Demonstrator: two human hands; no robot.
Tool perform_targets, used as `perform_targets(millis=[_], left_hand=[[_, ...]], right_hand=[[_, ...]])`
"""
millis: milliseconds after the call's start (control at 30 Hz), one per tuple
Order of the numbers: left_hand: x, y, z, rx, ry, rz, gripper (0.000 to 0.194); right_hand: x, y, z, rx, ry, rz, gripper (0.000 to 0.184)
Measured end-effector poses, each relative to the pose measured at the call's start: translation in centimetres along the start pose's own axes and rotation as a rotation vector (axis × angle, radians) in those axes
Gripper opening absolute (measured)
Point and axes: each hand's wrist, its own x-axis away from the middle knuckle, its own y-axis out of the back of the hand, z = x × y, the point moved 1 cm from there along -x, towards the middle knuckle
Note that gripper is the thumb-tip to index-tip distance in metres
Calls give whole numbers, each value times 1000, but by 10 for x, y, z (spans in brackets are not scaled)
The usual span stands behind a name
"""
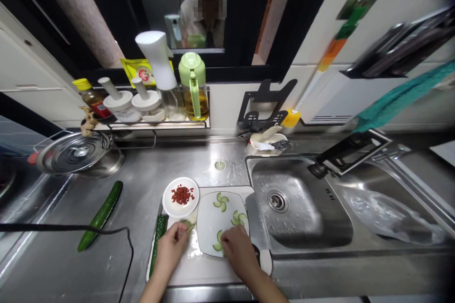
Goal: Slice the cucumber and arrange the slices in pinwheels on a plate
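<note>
My left hand (172,244) is closed in a pinch on a cucumber slice (191,226), just left of the white square plate (208,218). Over the plate's lower right part is my right hand (239,248), fingers curled together beside a cucumber slice; what they pinch is hidden. Half-round cucumber slices form pinwheels on the plate: one at the top (221,202), one at the right (239,218), and a partly covered group (217,241) at the bottom. A round white dish (168,206) of red goji berries (182,195) touches the plate's left side.
Beneath lies a white cutting board (199,272), with a cut cucumber (159,241) along its left edge and a black handle (256,252) at right. A whole cucumber (103,213) and a black cable (130,241) are left. The sink (298,199) is right; a pot (110,163) stands back left.
</note>
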Motion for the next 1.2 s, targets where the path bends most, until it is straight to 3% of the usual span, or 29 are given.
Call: perform_targets(millis=[133, 233, 300, 433, 567, 800, 1000, 1200], left_hand=[[5, -7, -21, 297, 31, 102, 31], [7, -17, -32, 458, 97, 204, 37], [6, -23, -37, 522, 128, 255, 39], [7, -32, -41, 642, 201, 327, 43], [9, -41, -43, 746, 367, 396, 48], [14, -48, -45, 879, 679, 494, 45], [8, -45, -38, 981, 671, 557, 38], [0, -43, -28, 946, 590, 499, 44]], right_hand=[[-12, -7, 8, -198, 27, -40, 21], [-22, -9, 14, -344, -36, -29, 27], [-27, -6, 18, -401, -91, -7, 22], [-32, 5, 23, -402, -116, 12, 12], [-31, 14, 24, -366, -101, -2, 12], [-20, 24, 34, -339, 68, -20, 12], [-15, 29, 31, -349, 178, -2, 10], [-22, 27, 20, -357, 45, 18, 10]])
